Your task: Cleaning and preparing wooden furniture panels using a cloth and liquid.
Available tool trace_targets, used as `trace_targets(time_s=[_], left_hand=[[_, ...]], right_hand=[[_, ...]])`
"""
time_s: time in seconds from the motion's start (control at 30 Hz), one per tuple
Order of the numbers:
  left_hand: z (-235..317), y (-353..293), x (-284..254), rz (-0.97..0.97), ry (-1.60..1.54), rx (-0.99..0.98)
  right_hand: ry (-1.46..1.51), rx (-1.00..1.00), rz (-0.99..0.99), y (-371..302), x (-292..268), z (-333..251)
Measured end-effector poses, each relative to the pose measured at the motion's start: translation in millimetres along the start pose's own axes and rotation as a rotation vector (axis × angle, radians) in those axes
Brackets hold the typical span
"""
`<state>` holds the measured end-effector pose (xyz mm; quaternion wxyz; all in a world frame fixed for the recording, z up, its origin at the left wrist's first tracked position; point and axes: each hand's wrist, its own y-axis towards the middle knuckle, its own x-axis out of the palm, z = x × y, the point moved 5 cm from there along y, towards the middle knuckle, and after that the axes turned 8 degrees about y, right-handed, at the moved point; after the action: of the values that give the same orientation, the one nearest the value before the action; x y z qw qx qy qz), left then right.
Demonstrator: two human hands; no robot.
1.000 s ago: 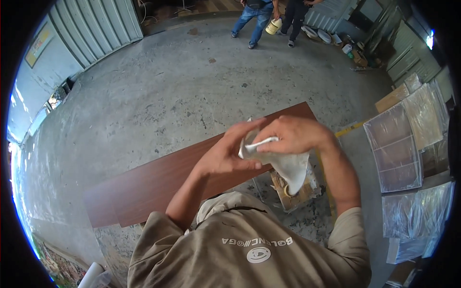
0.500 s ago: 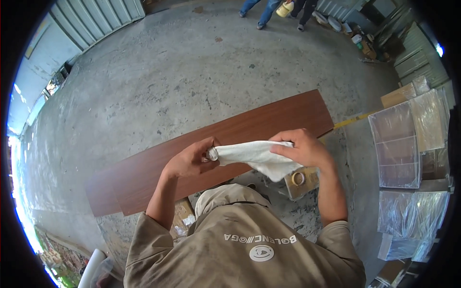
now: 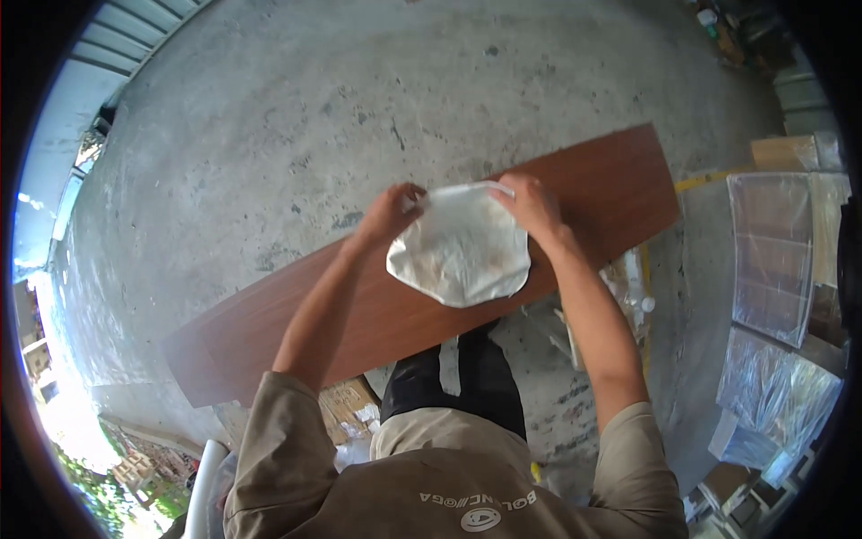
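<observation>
A white cloth [image 3: 462,247], with faint brownish marks, is spread between my two hands over the long reddish-brown wooden board [image 3: 597,193]. Its upper left corner is pinched in my left hand [image 3: 391,213]. My right hand [image 3: 532,205] grips the upper right corner, thumb on top. The cloth's lower part hangs down in front of the board and hides its middle. Whether the cloth touches the board I cannot tell.
A cardboard box [image 3: 348,409] stands below the board on the left. Plastic-wrapped packages [image 3: 772,256] are stacked along the right. A yellow strip [image 3: 705,181] runs from the board's right end. A white roll [image 3: 206,485] lies at lower left. Grey concrete floor [image 3: 395,81] stretches beyond the board.
The cloth, bunched and stretched sideways before, is now opened out flat. Both hands have moved forward, away from my body. The view has tilted down, and the people at the top are out of sight.
</observation>
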<state>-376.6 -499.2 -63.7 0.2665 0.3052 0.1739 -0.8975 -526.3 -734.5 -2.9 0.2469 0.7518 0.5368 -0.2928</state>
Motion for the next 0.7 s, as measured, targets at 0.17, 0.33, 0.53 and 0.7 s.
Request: trace_targets(time_s=[0.17,0.33,0.53,0.7], left_hand=[[8.8,-8.8,-12.0,-0.099,0.034,-0.043],[9.1,-82.1,16.6,-0.118,0.098,0.13],[13.3,-154.2,60.1,-0.201,0.524,0.079],[40.2,-147.8,58.2,-0.094,0.3,-0.071]], right_hand=[[-0.158,-0.116,-0.078,-29.8,0.5,7.6],[-0.249,-0.395,-0.348,-129.3,39.5,12.2],[-0.125,-0.255,-0.418,-175.3,64.2,2.6],[-0.189,-0.137,-0.187,-105.5,63.4,12.3]])
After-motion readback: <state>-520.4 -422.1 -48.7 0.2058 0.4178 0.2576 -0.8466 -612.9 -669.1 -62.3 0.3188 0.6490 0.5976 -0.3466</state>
